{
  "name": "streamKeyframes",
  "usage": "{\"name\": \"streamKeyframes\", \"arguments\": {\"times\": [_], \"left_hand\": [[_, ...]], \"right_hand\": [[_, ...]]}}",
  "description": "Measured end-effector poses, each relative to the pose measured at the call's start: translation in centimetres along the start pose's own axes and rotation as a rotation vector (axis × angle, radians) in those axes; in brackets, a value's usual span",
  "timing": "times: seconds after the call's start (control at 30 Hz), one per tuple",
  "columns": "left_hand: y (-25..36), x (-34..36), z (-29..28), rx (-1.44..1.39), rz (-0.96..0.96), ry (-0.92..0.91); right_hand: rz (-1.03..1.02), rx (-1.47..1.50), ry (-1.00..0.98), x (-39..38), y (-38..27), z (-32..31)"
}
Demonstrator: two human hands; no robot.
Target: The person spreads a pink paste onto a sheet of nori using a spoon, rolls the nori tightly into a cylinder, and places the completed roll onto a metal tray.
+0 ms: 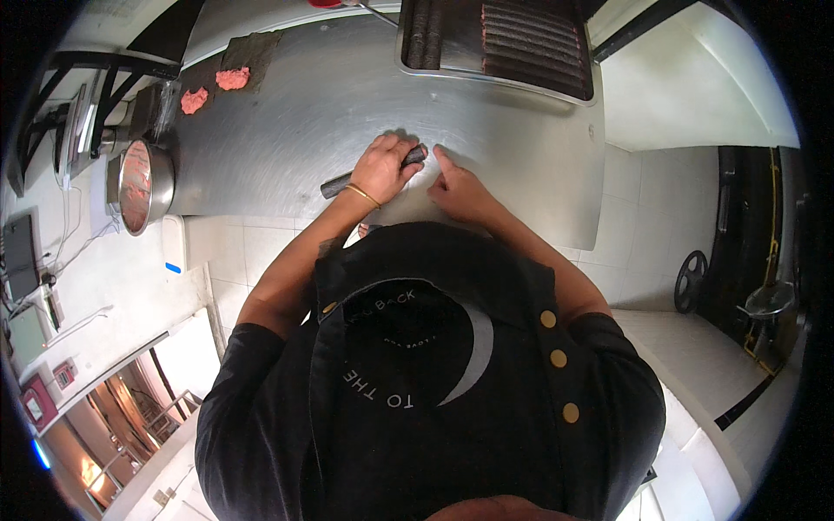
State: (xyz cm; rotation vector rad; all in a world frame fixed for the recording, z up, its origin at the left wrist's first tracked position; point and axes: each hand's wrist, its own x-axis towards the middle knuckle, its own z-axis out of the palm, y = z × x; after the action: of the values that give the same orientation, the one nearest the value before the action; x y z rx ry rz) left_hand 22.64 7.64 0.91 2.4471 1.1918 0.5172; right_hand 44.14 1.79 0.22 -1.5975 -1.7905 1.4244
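On the steel table, my left hand (382, 169) grips a dark seaweed roll (337, 186), which lies slanted with its near-left end sticking out below the wrist. At the roll's other end a little pinkish filling shows beside the fingertips. My right hand (460, 193) is just to the right of that end, its index finger stretched out and its other fingers curled, holding nothing that I can see. Whether the fingertip touches the roll I cannot tell. Farther off at the left are two lumps of pink minced meat (194, 101), one of them on a seaweed sheet (254, 54).
A metal tray (504, 85) with several dark seaweed rolls (534, 43) in rows stands at the far right of the table (295, 113). A steel bowl (159, 187) smeared with pink meat is at the left edge. Something red (326, 3) with a metal handle lies at the far edge.
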Motion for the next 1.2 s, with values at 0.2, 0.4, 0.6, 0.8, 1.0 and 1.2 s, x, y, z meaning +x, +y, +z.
{"name": "streamKeyframes", "arguments": {"times": [0.2, 0.4, 0.6, 0.8, 1.0, 1.2], "left_hand": [[0.1, -0.1, 0.4, -0.003, -0.005, 0.028], [0.2, -0.3, 0.7, -0.029, -0.023, 0.028], [0.1, -0.3, 0.8, -0.048, -0.011, 0.041], [-0.5, -0.5, 1.3, -0.01, 0.037, 0.067], [-0.3, -0.4, 1.2, 0.002, 0.028, 0.078], [-0.5, -0.4, 1.3, -0.031, -0.003, 0.056]], "right_hand": [[-0.006, 0.014, -0.055, 0.9, -1.2, 0.3], [-0.025, -0.039, -0.079, 1.4, -1.7, 0.3], [-0.078, -0.085, -0.087, 2.2, -1.2, -0.1], [-0.064, -0.025, -0.132, 2.2, -2.1, -2.0], [-0.114, 0.047, -0.044, 2.1, -1.6, -2.6], [-0.058, -0.043, -0.118, 2.2, -0.2, -1.4]]}}
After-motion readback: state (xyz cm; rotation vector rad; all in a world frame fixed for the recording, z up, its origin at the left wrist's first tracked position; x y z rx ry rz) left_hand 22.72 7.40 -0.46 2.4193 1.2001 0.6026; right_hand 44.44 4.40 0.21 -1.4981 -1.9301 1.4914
